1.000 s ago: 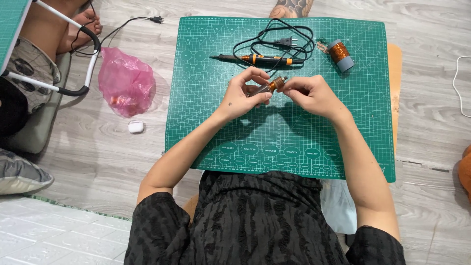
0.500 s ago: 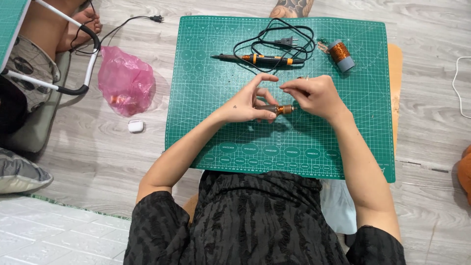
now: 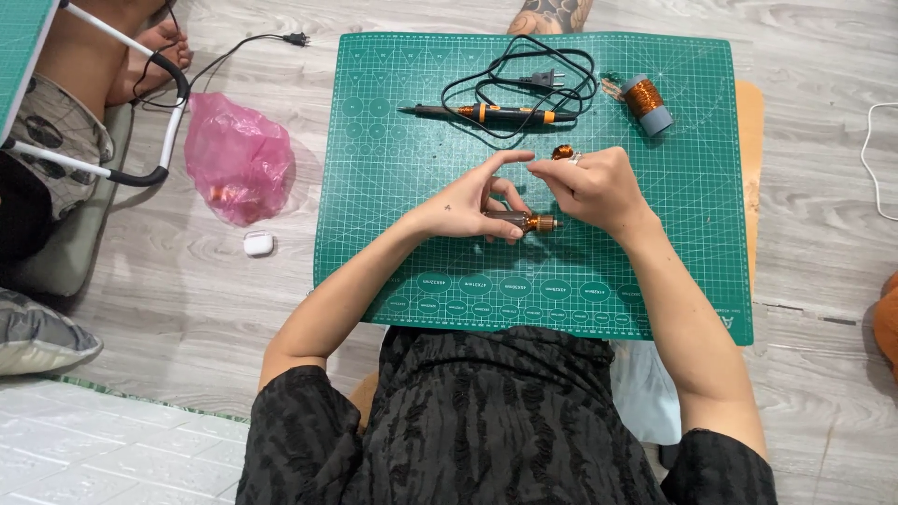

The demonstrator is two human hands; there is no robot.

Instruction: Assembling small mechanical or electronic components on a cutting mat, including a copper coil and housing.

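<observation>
My left hand [image 3: 470, 198] rests on a green cutting mat [image 3: 412, 243] and grips a small rod wound with copper wire [image 3: 531, 223], lying flat under its fingers. The forefinger of that hand reaches up toward my right hand [image 3: 592, 187]. My right hand pinches a small copper-coloured piece [image 3: 562, 151] at its fingertips, just above the rod. A thin wire between the two hands is too fine to make out.
A black and orange soldering iron [image 3: 486, 113] with its coiled cord [image 3: 524, 79] lies at the mat's far side, a copper wire spool [image 3: 646, 103] to its right. Left of the mat: a pink plastic bag [image 3: 236, 159], a small white case [image 3: 258, 244], another person's legs [image 3: 84, 84].
Both hands came down from a raised position; the wound rod now lies on the mat under my left hand. My right hand has lifted a little and moved up and right.
</observation>
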